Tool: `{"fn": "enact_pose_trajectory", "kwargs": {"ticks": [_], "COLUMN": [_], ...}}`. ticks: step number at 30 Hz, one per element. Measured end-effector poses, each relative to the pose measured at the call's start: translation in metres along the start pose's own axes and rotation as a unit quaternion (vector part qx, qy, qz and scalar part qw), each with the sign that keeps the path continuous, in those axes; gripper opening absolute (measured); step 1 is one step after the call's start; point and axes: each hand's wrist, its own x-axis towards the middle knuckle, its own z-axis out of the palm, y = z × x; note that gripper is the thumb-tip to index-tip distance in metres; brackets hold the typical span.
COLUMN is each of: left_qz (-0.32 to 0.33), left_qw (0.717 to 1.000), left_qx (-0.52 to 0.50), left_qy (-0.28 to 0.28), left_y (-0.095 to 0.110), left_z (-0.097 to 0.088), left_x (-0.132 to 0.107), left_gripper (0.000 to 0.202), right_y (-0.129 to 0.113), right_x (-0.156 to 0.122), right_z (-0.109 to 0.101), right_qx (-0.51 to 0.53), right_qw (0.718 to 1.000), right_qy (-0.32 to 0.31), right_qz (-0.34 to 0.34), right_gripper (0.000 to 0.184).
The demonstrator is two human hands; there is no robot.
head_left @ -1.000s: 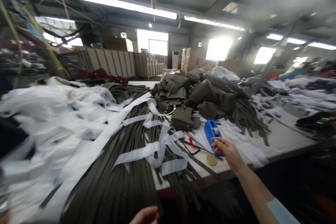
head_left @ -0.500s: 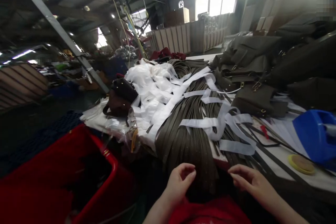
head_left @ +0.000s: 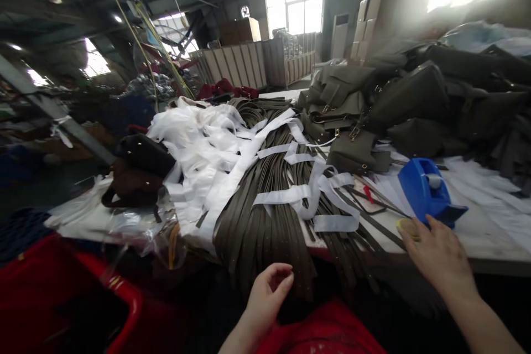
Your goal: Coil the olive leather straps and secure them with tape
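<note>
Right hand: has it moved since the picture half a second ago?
Yes: the right hand has moved rightward, from well left of the blue dispenser to just in front of it.

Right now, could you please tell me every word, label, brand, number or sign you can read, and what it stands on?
No text is legible.
Red garment: pale marks at the bottom edge, too blurred to read.
Red bin: yellow marks on the rim, too small to read.
Blue tape dispenser: no legible lettering.

dark bag [head_left: 143, 174]: landmark | red bin [head_left: 41, 287]: below-left of bag | clear plastic [head_left: 160, 239]: front of bag | grey post [head_left: 81, 128]: behind-left of bag | slatted crate [head_left: 232, 69]: far behind bag, right
</note>
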Motion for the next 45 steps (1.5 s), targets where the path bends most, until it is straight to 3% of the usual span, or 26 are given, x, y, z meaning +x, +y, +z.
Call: {"fn": "enact_pose_trajectory", "kwargs": {"ticks": [4,8,13,17,21,24,26,29,32,35,39,41,43,45], "left_qz": [0.007,0.007,0.01,0.024,0.034,0.036,0.04,0.036,-0.023,-0.079,-0.077,-0.051,-0.015,0.005], "left_qw": [1.0,1.0,1.0,0.999,0.999,0.999,0.999,0.999,0.989,0.978,0.98,0.982,0.983,0.979], "left_qx": [0.007,0.013,0.014,0.019,0.03,0.027,0.017,-0.024,-0.114,-0.155,-0.147,-0.133,-0.084,0.003], "left_qy": [-0.006,-0.007,-0.009,-0.011,-0.009,-0.003,0.001,-0.025,-0.095,-0.118,-0.105,-0.122,-0.162,-0.204], "left_y": [-0.002,-0.003,-0.005,-0.006,-0.013,-0.017,-0.015,-0.007,0.006,0.018,0.031,0.038,0.045,0.053], "left_z": [0.003,0.002,0.002,0.002,-0.006,-0.012,-0.012,-0.002,0.015,0.027,0.02,0.011,0.004,0.0], "left_x": [-0.001,-0.003,-0.003,-0.005,-0.006,-0.005,-0.004,-0.003,-0.003,-0.007,-0.016,-0.024,-0.034,-0.043], "left_gripper": [0.051,0.048,0.048,0.049,0.049,0.054,0.061,0.068,0.067,0.052,0.044,0.039,0.038,0.036], "right_y": [0.02,0.018,-0.038,-0.088,-0.108,-0.124,-0.143,-0.182,-0.215,-0.228,-0.216,-0.206,-0.198,-0.192], "right_x": [-0.012,-0.003,0.029,0.046,0.056,0.056,0.047,0.024,-0.009,-0.04,-0.052,-0.043,-0.028,-0.011], "right_z": [0.028,0.022,-0.009,0.002,0.008,-0.021,-0.053,-0.096,-0.115,-0.113,-0.094,-0.081,-0.067,-0.058], "right_qx": [-0.045,-0.051,0.086,0.175,0.182,0.278,0.405,0.559,0.64,0.663,0.656,0.689,0.751,0.801], "right_qw": [0.999,0.998,0.996,0.978,0.973,0.944,0.881,0.751,0.654,0.574,0.451,0.37,0.285,0.232], "right_qy": [-0.008,0.003,-0.007,-0.097,-0.133,-0.173,-0.242,-0.34,-0.384,-0.456,-0.583,-0.609,-0.593,-0.552], "right_qz": [-0.021,-0.027,-0.018,-0.066,-0.046,-0.031,-0.04,-0.09,-0.124,-0.151,-0.162,-0.13,-0.059,0.022], "right_gripper": [0.057,0.057,0.046,0.041,0.026,0.027,0.027,0.027,0.018,0.012,0.017,0.051,0.084,0.086]}}
